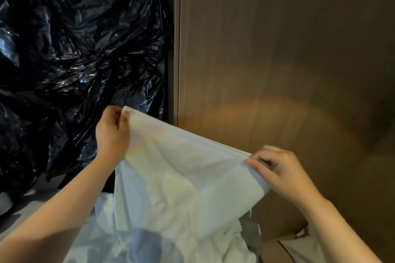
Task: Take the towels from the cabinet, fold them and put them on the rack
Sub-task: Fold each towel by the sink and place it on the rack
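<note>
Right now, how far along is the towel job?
Done: one white towel is out. In hand: left-hand grip and right-hand grip pinch its top corners, spreading it unfolded. Left: folding it, the crumpled white cloth below, then racking; no rack shows.

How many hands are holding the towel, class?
2. The left hand pinches the towel at its raised left corner; the right hand pinches the lower right corner. No other hand is in view.

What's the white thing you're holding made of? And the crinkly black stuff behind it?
The white towel looks like thin, soft, matte cloth: it drapes and wrinkles loosely. The black sheet looks like thin glossy plastic, probably bag film: sharp crinkles with bright glints.
</note>
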Available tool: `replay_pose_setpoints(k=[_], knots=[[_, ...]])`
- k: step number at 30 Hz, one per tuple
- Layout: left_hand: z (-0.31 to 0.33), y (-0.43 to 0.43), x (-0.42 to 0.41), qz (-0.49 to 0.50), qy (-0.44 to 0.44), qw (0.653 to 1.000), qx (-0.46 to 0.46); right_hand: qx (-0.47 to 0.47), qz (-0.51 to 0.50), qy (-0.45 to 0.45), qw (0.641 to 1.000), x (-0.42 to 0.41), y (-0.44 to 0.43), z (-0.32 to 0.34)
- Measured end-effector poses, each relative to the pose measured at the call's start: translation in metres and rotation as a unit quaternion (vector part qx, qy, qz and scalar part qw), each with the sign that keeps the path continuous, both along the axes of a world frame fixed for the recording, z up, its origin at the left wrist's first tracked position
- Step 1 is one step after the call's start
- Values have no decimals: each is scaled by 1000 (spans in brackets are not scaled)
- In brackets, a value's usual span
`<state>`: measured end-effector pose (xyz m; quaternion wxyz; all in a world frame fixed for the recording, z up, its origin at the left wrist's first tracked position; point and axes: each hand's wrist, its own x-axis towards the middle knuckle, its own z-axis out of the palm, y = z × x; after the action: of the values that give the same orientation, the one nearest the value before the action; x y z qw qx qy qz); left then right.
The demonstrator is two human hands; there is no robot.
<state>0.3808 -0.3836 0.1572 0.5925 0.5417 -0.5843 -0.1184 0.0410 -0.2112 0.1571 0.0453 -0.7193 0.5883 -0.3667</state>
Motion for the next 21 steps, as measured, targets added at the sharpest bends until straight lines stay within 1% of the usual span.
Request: replay_pose_setpoints(k=[2,4,7,13,16,18,21], knots=[[2,-3,1,0,-4,1000,-14,-12,-21,75,997,-9,-7,15],[5,-3,0,1,-3,1000,-31,-53,-40,139,988,-13,-12,32],[17,-5,-2,2,9,999,-47,-115,-72,195,971,-17,-21,64],[67,-16,-9,14,69,995,-73,-157,-112,172,966,-24,-40,131],[80,-15,-9,17,72,993,-89,-157,-132,206,957,-26,-45,152],[86,-12,-7,19,65,992,-103,-178,-131,217,951,-26,-45,164],[95,-10,-4,20,74,990,-115,-210,-94,206,951,-23,-44,174]])
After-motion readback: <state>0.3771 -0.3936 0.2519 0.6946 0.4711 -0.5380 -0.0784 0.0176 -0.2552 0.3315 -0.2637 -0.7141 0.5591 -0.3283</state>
